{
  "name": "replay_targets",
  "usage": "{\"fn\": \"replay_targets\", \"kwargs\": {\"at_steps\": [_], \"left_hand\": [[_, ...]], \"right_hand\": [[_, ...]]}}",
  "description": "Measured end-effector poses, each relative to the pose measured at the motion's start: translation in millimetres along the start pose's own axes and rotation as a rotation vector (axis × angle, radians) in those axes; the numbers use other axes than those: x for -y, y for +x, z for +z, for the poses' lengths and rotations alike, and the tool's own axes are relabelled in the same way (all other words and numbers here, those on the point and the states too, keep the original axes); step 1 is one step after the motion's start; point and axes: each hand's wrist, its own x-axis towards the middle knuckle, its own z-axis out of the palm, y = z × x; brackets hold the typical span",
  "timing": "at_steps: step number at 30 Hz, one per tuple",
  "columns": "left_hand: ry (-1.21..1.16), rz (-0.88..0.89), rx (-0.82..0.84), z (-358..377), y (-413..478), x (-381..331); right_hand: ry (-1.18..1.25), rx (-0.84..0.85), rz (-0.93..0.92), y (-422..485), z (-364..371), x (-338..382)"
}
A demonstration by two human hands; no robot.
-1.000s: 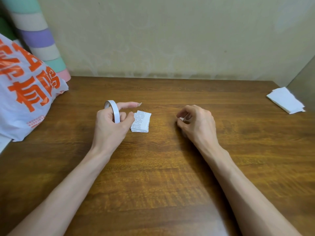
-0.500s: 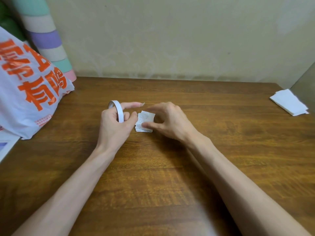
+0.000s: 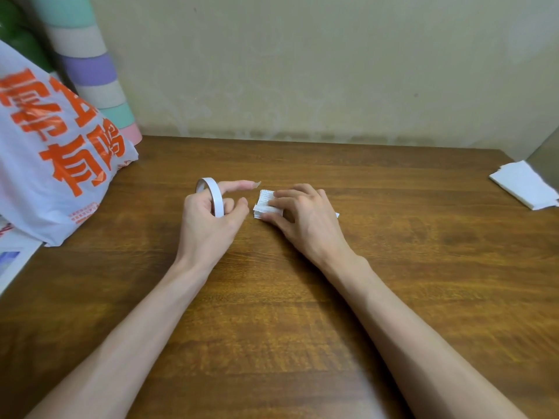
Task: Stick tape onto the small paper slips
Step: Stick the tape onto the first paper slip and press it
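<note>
A small stack of printed white paper slips [image 3: 263, 204] lies on the wooden table [image 3: 302, 313] near its middle. My right hand [image 3: 302, 216] rests on the stack, fingers on top and thumb at its near edge, hiding most of it. A corner of a slip [image 3: 337, 215] pokes out at the right side of that hand. My left hand [image 3: 211, 219] sits just left of the stack and holds a thin white tape roll [image 3: 211, 195] upright, with the index finger pointing out straight above the slips.
A white plastic bag with orange lettering [image 3: 54, 152] fills the left side of the table. A striped pastel roll [image 3: 90, 71] leans on the wall behind it. Folded white paper [image 3: 526, 184] lies at the far right edge.
My right hand moved left from the bare table onto the stack of slips and now covers it. The left hand kept the tape roll in about the same place.
</note>
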Motion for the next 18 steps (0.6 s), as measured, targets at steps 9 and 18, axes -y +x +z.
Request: {"fn": "replay_targets", "kwargs": {"at_steps": [9,18], "left_hand": [[-0.007,0.004,0.001,-0.9,-0.1,-0.1],[-0.015,0.008,-0.001,-0.3,-1.2,-1.1]], "right_hand": [[-0.034,-0.118,-0.098,-1.9,-11.8,8.0],[0.639,0.151,0.462,-27.7,-50.6,14.1]]}}
